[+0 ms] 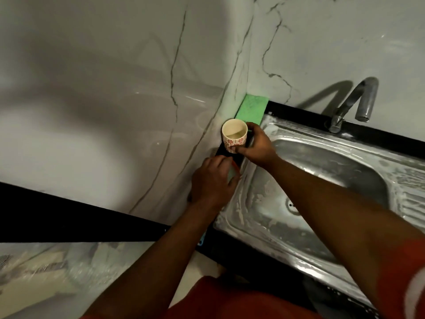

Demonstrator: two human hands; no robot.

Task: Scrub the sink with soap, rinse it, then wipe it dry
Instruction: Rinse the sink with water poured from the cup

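Note:
A steel sink (257,222) streaked with white soap suds fills the right half of the view, its drain (293,207) partly behind my right forearm. My right hand (258,146) grips a small cream cup (234,134) with red flower prints at the sink's left edge; a little pale liquid lies inside it. Just below, my left hand (212,180) is curled round a small pale object with a reddish edge, mostly hidden under the fingers. A green cloth (253,108) lies on the black counter strip in the corner behind the cup.
A chrome tap (358,100) stands at the sink's back rim, spout pointing down. White marble-look walls (115,88) close in on the left and behind. The black counter (69,222) runs along the left; a drainboard (409,203) lies to the right.

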